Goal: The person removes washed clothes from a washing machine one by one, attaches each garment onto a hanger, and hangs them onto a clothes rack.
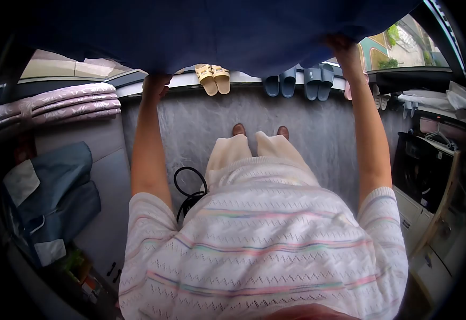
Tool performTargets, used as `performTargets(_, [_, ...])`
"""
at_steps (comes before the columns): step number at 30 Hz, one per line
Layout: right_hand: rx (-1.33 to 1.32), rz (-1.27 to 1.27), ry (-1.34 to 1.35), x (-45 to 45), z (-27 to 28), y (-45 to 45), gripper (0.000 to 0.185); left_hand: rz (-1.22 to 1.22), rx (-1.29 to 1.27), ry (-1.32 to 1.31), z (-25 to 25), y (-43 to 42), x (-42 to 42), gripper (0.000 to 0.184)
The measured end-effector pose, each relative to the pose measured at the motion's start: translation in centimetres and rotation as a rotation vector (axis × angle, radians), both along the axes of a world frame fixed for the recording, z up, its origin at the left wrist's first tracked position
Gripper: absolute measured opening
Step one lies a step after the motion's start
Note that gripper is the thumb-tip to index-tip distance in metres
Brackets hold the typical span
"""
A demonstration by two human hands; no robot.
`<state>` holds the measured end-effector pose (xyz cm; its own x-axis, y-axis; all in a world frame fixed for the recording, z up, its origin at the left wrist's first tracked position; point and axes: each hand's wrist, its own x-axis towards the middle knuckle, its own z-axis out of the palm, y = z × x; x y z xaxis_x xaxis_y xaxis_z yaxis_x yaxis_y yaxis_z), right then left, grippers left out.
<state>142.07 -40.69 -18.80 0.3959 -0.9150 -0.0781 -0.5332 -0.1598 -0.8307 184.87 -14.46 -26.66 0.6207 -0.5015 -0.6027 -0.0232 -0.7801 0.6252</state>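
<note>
A large dark blue cloth spans the top of the view, stretched between my hands. My left hand is closed on its lower edge at the left. Higher up at the right, my right hand grips the same cloth, with its fingertips partly in shadow against the fabric. Both arms reach forward and up. The upper part of the cloth runs out of view.
Yellow slippers and blue slippers stand along a ledge before the windows. Folded pink quilted padding and a blue-grey fabric bundle lie left. At right are a black-fronted appliance and white plastic bags.
</note>
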Motion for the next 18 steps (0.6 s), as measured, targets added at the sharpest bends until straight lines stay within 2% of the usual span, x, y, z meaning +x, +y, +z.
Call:
performTargets(1, [-0.077, -0.001, 0.123, -0.1, 0.9, 0.7, 0.018, -0.002, 0.013, 0.013, -1.0, 1.3, 1.6, 0.022])
performTargets(2, [-0.221, 0.127, 0.138, 0.1, 1.1, 1.9, 0.017, -0.006, 0.027, 0.026, -1.5, 2.0, 2.4, 0.023])
performTargets(5, [-0.016, 0.132, -0.18, 0.4, 2.1, 2.9, 0.019, 0.186, -0.276, -0.221, -0.9, 2.2, 1.5, 0.022])
performTargets(6, [-0.065, 0.175, -0.193, 0.2, 1.5, 2.6, 0.021, -0.006, -0.467, -0.329, -1.0, 1.7, 1.7, 0.026])
performTargets(9, [-0.136, 0.239, -0.229, -0.5, -0.4, 2.2, 0.029, -0.352, -0.132, -0.598, -1.2, 1.0, 2.5, 0.033])
performTargets(10, [-0.116, 0.216, -0.241, -0.7, -0.7, 2.0, 0.031, -0.25, -0.081, -0.433, -0.9, 1.6, 2.3, 0.039])
performTargets(12, [0.106, -0.001, -0.148, -0.1, 1.5, 2.6, 0.033, -0.243, -0.184, -0.468, -2.2, 2.7, 2.6, 0.039])
performTargets(13, [0.142, 0.014, -0.139, -0.1, 1.8, 3.1, 0.033, -0.237, -0.236, -0.486, -2.9, 3.2, 3.0, 0.039])
performTargets(14, [0.179, 0.03, -0.132, -0.1, 1.9, 3.5, 0.034, -0.374, -0.164, -0.523, -0.2, 3.2, 2.3, 0.043])
performTargets(17, [0.23, 0.096, -0.121, 0.1, 4.0, 4.0, 0.036, -0.211, -0.49, -0.333, 4.6, 3.6, 1.6, 0.048])
performTargets(18, [0.22, 0.106, -0.168, 0.5, 5.7, 4.4, 0.036, -0.215, -0.469, -0.451, 6.3, 3.7, 2.2, 0.049])
